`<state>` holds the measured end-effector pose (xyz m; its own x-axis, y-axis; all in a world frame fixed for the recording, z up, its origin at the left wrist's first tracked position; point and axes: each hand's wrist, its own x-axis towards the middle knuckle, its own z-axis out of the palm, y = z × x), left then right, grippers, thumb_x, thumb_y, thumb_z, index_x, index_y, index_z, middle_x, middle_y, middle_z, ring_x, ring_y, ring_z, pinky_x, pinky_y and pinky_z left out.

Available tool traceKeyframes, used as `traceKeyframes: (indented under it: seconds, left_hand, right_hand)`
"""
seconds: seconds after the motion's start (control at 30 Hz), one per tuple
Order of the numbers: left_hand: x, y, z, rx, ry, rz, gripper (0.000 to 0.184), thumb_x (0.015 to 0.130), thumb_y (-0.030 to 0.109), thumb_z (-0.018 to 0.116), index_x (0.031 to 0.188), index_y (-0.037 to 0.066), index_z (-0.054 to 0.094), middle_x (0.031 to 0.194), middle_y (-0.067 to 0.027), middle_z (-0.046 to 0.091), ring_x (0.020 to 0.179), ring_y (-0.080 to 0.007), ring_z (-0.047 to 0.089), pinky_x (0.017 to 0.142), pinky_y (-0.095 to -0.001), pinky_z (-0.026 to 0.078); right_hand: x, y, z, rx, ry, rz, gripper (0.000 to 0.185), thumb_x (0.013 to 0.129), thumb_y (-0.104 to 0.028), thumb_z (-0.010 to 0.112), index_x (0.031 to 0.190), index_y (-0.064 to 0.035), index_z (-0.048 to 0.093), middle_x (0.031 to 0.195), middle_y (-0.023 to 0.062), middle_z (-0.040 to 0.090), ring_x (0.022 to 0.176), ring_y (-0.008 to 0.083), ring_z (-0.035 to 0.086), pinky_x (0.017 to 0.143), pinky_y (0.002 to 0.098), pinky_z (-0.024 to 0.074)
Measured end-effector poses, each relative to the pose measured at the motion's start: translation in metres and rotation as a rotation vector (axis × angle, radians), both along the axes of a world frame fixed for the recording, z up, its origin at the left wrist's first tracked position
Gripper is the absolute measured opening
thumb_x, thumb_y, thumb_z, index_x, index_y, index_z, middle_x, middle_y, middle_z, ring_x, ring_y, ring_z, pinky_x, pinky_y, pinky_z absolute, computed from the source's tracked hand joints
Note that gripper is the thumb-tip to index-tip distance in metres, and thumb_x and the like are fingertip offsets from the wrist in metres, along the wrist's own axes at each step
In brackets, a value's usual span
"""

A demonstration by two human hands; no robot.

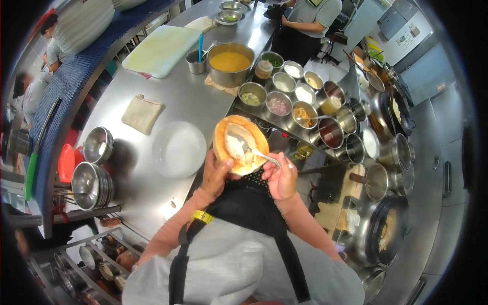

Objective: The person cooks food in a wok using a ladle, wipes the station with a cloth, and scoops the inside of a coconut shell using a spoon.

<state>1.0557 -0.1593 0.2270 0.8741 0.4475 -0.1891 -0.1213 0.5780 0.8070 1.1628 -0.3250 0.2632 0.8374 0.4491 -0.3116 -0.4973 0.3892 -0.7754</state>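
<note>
Near my chest, my left hand [217, 174] grips the lower left side of a hollowed round shell [223, 133] with a golden-orange rim and pale inside; whether it is bread or a fruit I cannot tell. Its opening faces me, tilted, with something white inside. My right hand [282, 178] is closed around the handle of a metal spoon [268, 158], whose bowl end reaches into the opening. Left of the shell, a white plate [179, 148] lies on the steel counter [119, 109].
Ahead stand a pot of orange-yellow soup [230, 60] and a cutting board [160, 51]. Metal containers of ingredients [278, 104] crowd the right. Stacked metal bowls [91, 185] and a folded cloth [142, 114] are left. Another person [310, 23] stands across the counter.
</note>
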Motion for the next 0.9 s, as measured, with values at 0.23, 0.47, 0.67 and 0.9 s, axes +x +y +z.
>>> traceKeyframes:
  seconds: [0.23, 0.47, 0.67, 0.9]
  left_hand:
    - [-0.003, 0.005, -0.002, -0.013, -0.009, -0.046, 0.062, 0.093, 0.026, 0.063, 0.141, 0.003, 0.032, 0.123, -0.0134, 0.058, 0.098, -0.019, 0.067, 0.065, -0.0279, 0.061]
    - [-0.011, 0.014, -0.008, -0.017, -0.098, -0.095, 0.067, 0.092, 0.029, 0.066, 0.142, 0.001, 0.033, 0.122, -0.0129, 0.06, 0.096, -0.0174, 0.067, 0.066, -0.0261, 0.059]
    - [-0.016, 0.022, 0.031, 0.0, -0.207, -0.148, 0.072, 0.087, 0.033, 0.068, 0.142, -0.001, 0.037, 0.131, -0.0133, 0.056, 0.118, -0.0194, 0.058, 0.099, -0.0334, 0.049]
    - [-0.035, 0.026, 0.084, -0.088, -0.203, -0.271, 0.09, 0.077, 0.046, 0.079, 0.141, -0.003, 0.038, 0.136, -0.0142, 0.053, 0.125, -0.0208, 0.053, 0.108, -0.0373, 0.043]
  right_hand:
    - [0.01, -0.011, 0.006, -0.098, -0.011, 0.033, 0.037, 0.102, -0.036, 0.055, 0.096, -0.0001, 0.063, 0.067, 0.0091, 0.059, 0.048, 0.0147, 0.051, 0.045, 0.0278, 0.0429]
    - [0.018, -0.007, 0.034, -0.117, 0.055, -0.027, 0.036, 0.101, -0.037, 0.057, 0.093, -0.0022, 0.062, 0.065, 0.0067, 0.057, 0.045, 0.0131, 0.046, 0.043, 0.0267, 0.0398]
    - [0.028, -0.01, 0.073, -0.094, -0.058, 0.009, 0.034, 0.101, -0.036, 0.057, 0.091, -0.0039, 0.06, 0.06, 0.0057, 0.054, 0.043, 0.0117, 0.043, 0.04, 0.0256, 0.0362]
    - [0.042, -0.014, 0.147, 0.07, -0.087, 0.164, 0.038, 0.105, -0.034, 0.048, 0.085, -0.0024, 0.057, 0.052, 0.005, 0.048, 0.034, 0.0102, 0.034, 0.033, 0.0254, 0.0301]
